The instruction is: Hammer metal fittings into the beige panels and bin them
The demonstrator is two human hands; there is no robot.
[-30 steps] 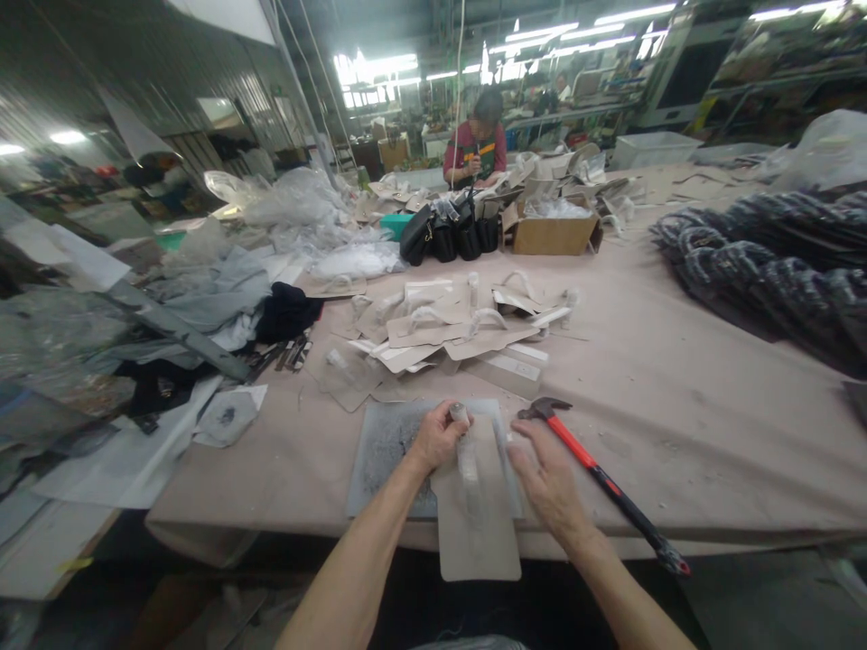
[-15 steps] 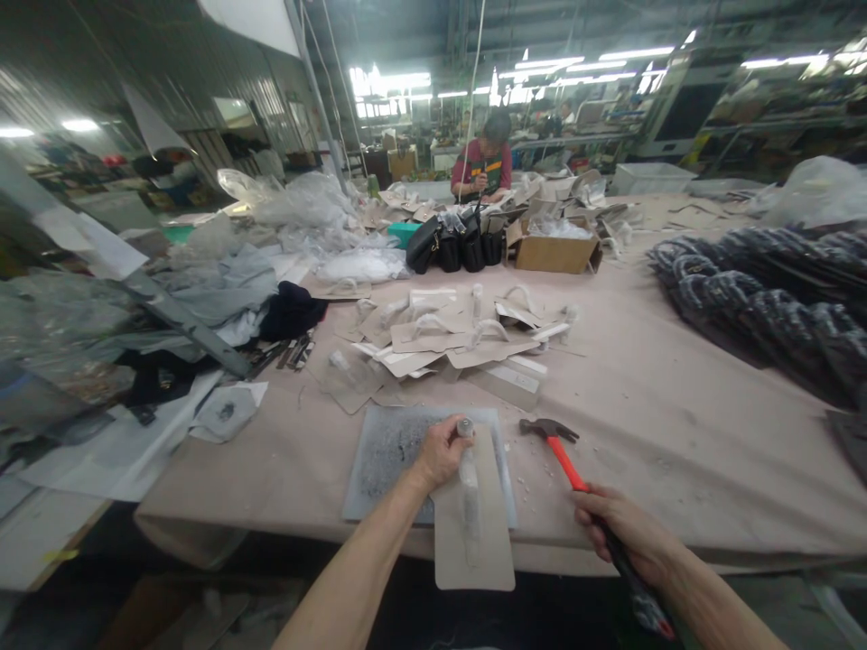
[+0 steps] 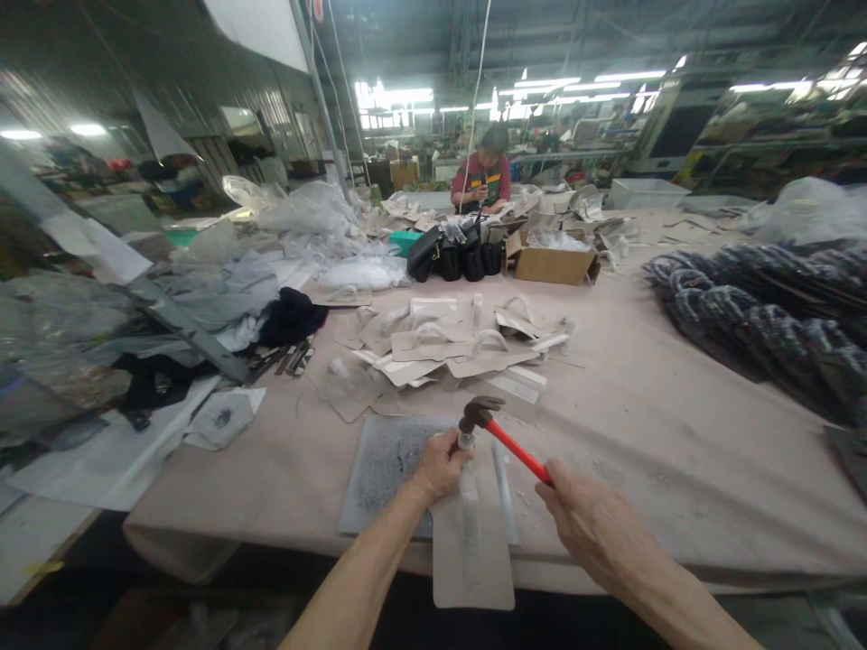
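Note:
My left hand (image 3: 440, 465) is closed in a pinch at the top end of a plastic-wrapped handle (image 3: 470, 515). That handle runs along a beige flat panel (image 3: 474, 573) with rounded corners, which overhangs the table's front edge. Beneath the panel lies a grey, worn metal-looking plate (image 3: 369, 478). My right hand (image 3: 582, 510) grips a claw hammer (image 3: 518, 449) by its red and black handle. The hammer's head is right at the top end of the wrapped handle, close to my left fingers; whether it touches is hard to tell.
Behind the plate lies a pile of beige panels with wrapped handles (image 3: 433, 343). Black bags (image 3: 461, 253) and a cardboard box (image 3: 552, 262) stand farther back. Dark wrapped pieces (image 3: 759, 307) fill the right; plastic sheeting (image 3: 304, 217) lies left. A co-worker (image 3: 484, 176) sits opposite.
My right hand has brought the hammer up and to the left, from beside the plate to the wrapped handle's top end. My left hand keeps its hold with little movement.

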